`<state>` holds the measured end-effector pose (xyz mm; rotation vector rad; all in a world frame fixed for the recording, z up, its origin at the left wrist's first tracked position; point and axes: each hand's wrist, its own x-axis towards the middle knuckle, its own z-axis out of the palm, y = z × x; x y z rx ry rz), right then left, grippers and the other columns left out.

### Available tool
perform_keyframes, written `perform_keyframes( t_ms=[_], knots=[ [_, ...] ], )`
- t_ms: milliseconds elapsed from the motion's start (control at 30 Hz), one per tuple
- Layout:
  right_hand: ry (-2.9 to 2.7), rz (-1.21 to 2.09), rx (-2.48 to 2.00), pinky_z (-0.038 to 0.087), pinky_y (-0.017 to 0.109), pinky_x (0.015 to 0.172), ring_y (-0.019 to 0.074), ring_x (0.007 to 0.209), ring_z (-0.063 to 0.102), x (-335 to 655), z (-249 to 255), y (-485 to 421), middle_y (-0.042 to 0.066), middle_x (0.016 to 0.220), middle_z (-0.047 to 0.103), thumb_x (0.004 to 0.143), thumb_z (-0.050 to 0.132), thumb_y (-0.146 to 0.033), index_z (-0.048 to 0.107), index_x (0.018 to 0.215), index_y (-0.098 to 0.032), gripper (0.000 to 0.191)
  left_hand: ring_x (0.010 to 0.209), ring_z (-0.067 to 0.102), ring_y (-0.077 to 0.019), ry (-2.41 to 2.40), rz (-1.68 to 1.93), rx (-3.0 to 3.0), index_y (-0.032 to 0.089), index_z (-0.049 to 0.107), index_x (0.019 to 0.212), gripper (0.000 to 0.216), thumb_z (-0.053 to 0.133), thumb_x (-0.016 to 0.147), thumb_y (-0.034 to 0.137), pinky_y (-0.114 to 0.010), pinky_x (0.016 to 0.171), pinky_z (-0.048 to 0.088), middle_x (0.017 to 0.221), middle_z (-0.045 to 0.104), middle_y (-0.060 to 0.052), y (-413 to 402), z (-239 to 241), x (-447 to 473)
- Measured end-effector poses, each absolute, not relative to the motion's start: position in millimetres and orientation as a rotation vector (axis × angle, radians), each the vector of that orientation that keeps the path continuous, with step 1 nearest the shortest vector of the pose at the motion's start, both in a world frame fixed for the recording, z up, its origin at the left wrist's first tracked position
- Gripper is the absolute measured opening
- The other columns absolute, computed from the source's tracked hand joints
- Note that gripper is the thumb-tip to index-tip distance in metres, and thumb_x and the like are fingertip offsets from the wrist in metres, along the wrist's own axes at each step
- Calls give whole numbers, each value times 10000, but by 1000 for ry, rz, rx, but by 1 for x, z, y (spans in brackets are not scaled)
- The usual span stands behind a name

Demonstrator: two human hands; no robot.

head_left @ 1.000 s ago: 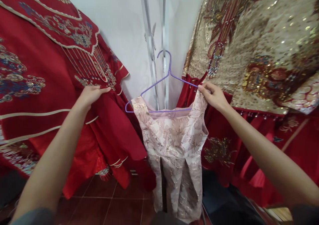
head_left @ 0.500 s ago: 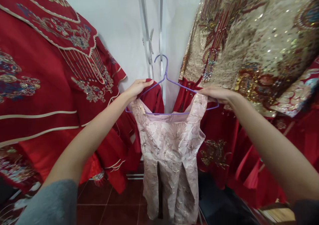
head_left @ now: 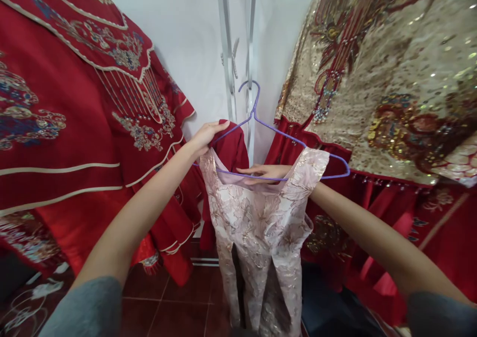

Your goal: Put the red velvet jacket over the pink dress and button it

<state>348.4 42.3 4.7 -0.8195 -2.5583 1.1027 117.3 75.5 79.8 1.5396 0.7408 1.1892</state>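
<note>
The pink brocade dress (head_left: 257, 217) hangs in front of the person, straps over a purple hanger (head_left: 255, 111), probably so the bodice stays spread. Its right strap sits inward from the hanger's right end, leaving that tip bare. The left hand (head_left: 205, 137) curls at the hanger's left shoulder, near the left strap and against red cloth (head_left: 234, 150), perhaps to steady that side; hidden fingers mean I cannot tell what it grips. The right hand (head_left: 265, 172) reaches behind the right strap and lower bar, fingers outstretched and apparently holding nothing, perhaps to get at the cloth behind.

Beneath are dark red floor tiles (head_left: 182, 309), with a white cable (head_left: 28, 307) at lower left. An embroidered red garment (head_left: 84, 113) hangs left, a sequined gold one (head_left: 357, 83) right. Beyond stand pale metal uprights (head_left: 225, 43) before a white wall (head_left: 175, 29); whether the hook rests on them is unclear.
</note>
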Motion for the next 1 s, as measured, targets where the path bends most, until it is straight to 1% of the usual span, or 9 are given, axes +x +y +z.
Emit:
perform_keyframes(
  t_ms=[133, 233, 333, 467, 533, 600, 700, 833, 1000],
  knots=[
    [-2434, 1098, -1160, 306, 409, 1135, 282, 1328, 439, 358, 3, 41, 87, 1406, 524, 758, 697, -543, 518, 1382, -194, 737, 731, 687, -178, 770, 1186, 1523, 139, 687, 777, 289, 795, 669, 384, -309, 812, 533, 733, 723, -29, 74, 80, 117],
    [-2392, 1277, -1025, 305, 402, 1135, 260, 1347, 422, 363, 0, 43, 63, 1429, 503, 745, 699, -568, 503, 1390, -238, 751, 755, 691, -173, 745, 1163, 1517, 142, 689, 798, 267, 781, 688, 368, -296, 825, 532, 761, 731, -34, 72, 79, 119],
    [-2315, 1382, -807, 270, 373, 1153, 220, 1344, 427, 361, -2, 45, 29, 1429, 507, 742, 698, -576, 582, 1311, -261, 660, 789, 695, -176, 732, 1175, 1531, 147, 685, 809, 250, 761, 711, 364, -292, 848, 526, 771, 732, -32, 71, 78, 120],
    [-2205, 1466, -892, 400, 353, 1053, 196, 1098, 605, 356, -5, 49, 39, 1167, 686, 781, 628, -612, 720, 1088, -199, 523, 772, 689, -160, 730, 1161, 1533, 146, 679, 795, 234, 761, 716, 351, -283, 858, 520, 781, 732, -26, 69, 77, 120],
    [-2205, 1500, -965, 463, 335, 961, 187, 953, 642, 357, -8, 52, 37, 1009, 724, 752, 635, -638, 746, 999, -175, 535, 760, 686, -148, 721, 1163, 1527, 148, 673, 780, 225, 765, 714, 342, -276, 865, 517, 788, 732, -19, 68, 77, 120],
    [-2221, 1494, -971, 476, 316, 926, 179, 905, 643, 361, -10, 54, 29, 966, 725, 701, 682, -636, 752, 969, -177, 536, 771, 687, -146, 718, 1167, 1513, 150, 667, 774, 215, 766, 716, 332, -276, 884, 511, 793, 732, -14, 67, 77, 120],
    [-2207, 1459, -938, 435, 316, 992, 183, 1003, 625, 365, -10, 54, 30, 1067, 709, 698, 704, -609, 743, 1009, -195, 520, 794, 691, -155, 726, 1160, 1502, 152, 664, 772, 201, 751, 732, 328, -284, 899, 508, 776, 729, -17, 66, 76, 122],
    [-2165, 1409, -925, 313, 335, 1119, 183, 1205, 535, 365, -6, 50, 19, 1247, 642, 737, 711, -544, 705, 1112, -240, 482, 788, 693, -163, 744, 1153, 1502, 155, 667, 770, 201, 742, 741, 340, -287, 888, 513, 749, 726, -21, 66, 76, 122],
    [-2189, 1415, -853, 319, 389, 1120, 194, 1203, 540, 362, -4, 47, 28, 1267, 626, 797, 668, -517, 672, 1157, -244, 452, 785, 691, -163, 727, 1160, 1512, 154, 671, 773, 240, 775, 700, 358, -280, 875, 514, 774, 732, -23, 67, 75, 121]
  ],
)
